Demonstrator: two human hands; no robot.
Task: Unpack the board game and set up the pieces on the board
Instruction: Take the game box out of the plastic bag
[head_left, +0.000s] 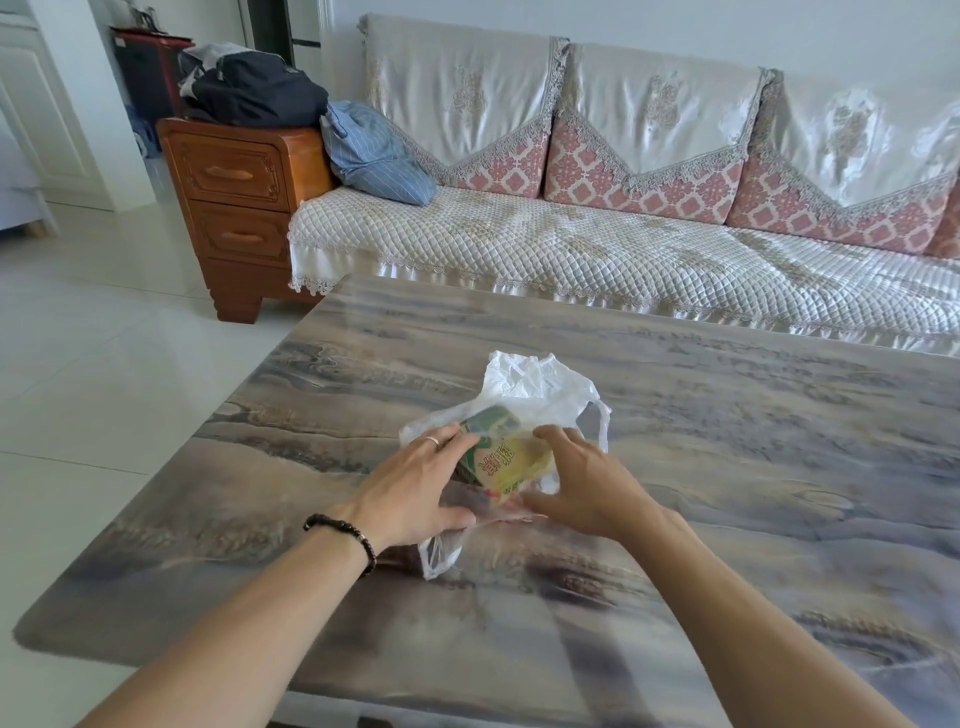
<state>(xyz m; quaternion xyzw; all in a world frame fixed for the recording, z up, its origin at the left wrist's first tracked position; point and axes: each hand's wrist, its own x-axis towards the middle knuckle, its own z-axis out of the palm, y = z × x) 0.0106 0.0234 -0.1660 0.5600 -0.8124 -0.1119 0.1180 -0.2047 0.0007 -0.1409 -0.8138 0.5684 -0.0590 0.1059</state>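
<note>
- Head view: a green and yellow game box (498, 457) lies inside a thin white plastic bag (530, 384), near the middle of the marbled grey-brown bench (727, 467).
- The bag's mouth is crumpled upward on the far side of the box; one loop handle (602, 421) sticks out to the right, another part of the bag (439, 558) trails toward the near edge.
- The left hand (421, 483) rests on the left side of the box through the bag, fingers fairly straight and close together, thumb stretched along the near edge. A ring (432, 441) sits on one finger and a dark beaded bracelet (345, 535) on the wrist.
- The right hand (587, 478) sits on the right side of the box, fingers bent down over the plastic, thumb reaching in toward the near edge; whether it actually pinches the bag I cannot tell.
- Beyond the bench stands a sofa (571, 239) with a quilted pale cover, a blue striped bundle (374, 150) at its left end.
- Left of the sofa is a wooden cabinet (234, 202) with a dark backpack (249, 88) on top.
</note>
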